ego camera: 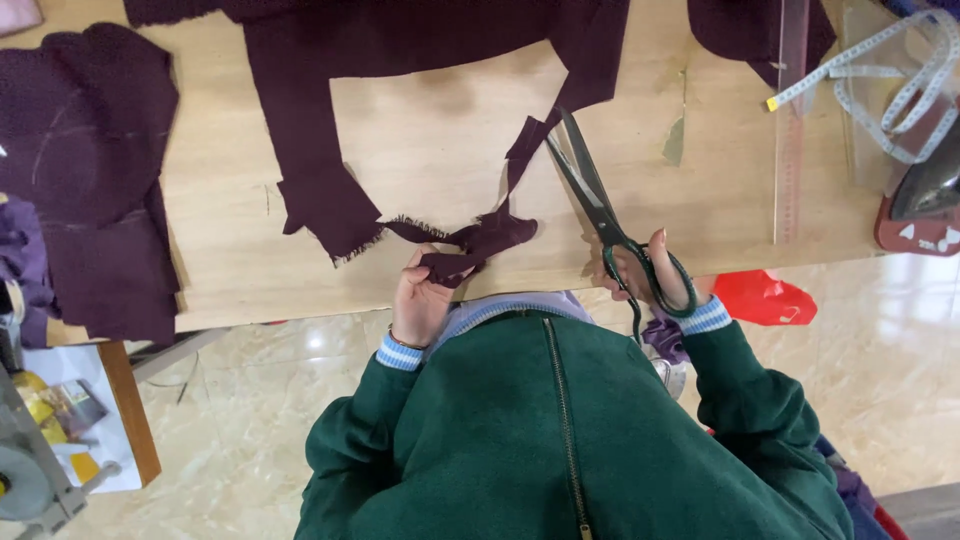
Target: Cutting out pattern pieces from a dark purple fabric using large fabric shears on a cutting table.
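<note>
Dark purple fabric (320,110) lies spread on a wooden table (440,140), cut into an irregular frame shape. A narrow strip (522,150) hangs off it down to a crumpled scrap (480,240) near the table's front edge. My left hand (422,298) grips that scrap at the edge. In my right hand (655,275) are large dark-handled scissors (592,195), blades slightly apart and pointing up at the strip. Both sleeves are green with striped cuffs.
More purple fabric pieces (95,180) lie at the table's left. A clear long ruler (790,120), a measuring tape (900,80) and an iron (930,185) sit at the right. A red object (765,298) lies on the tiled floor; a sewing machine part (30,470) is at the lower left.
</note>
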